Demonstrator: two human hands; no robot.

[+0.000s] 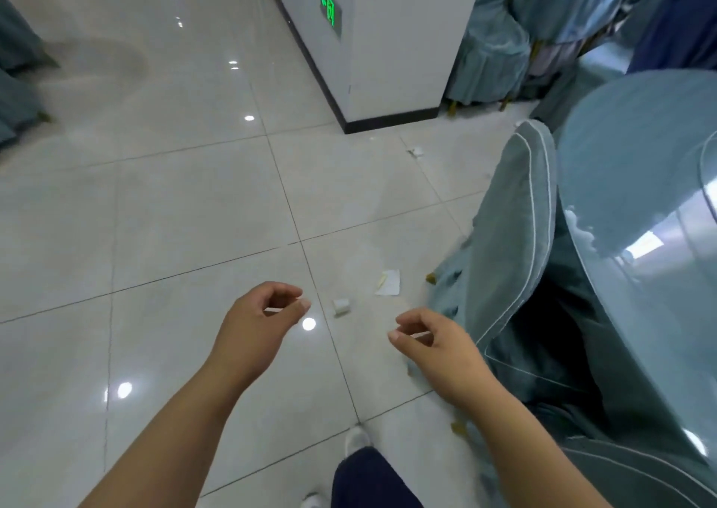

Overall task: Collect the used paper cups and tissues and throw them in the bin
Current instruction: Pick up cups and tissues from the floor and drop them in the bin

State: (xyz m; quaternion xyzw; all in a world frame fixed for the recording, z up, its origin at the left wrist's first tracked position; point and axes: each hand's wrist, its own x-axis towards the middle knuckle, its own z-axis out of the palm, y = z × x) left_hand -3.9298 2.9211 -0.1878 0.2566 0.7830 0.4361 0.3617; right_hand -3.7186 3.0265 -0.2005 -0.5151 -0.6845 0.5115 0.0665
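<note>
A small crumpled white tissue [341, 307] lies on the tiled floor between my two hands. A flat white paper scrap [389, 282] lies just beyond it, close to the chair cover. Farther off, another white scrap [417, 152] rests on the floor near the pillar. My left hand [258, 323] hovers above the floor left of the tissue, fingers loosely curled, holding nothing. My right hand [432, 342] hovers right of the tissue, fingers also loosely curled and empty. No cup and no bin are in view.
A chair with a teal cover [512, 259] stands at my right beside a round glass-topped table [640, 205]. A white pillar with a green exit sign [388, 41] rises ahead. More covered chairs [500, 41] crowd behind it. My white shoe [357, 439] is below.
</note>
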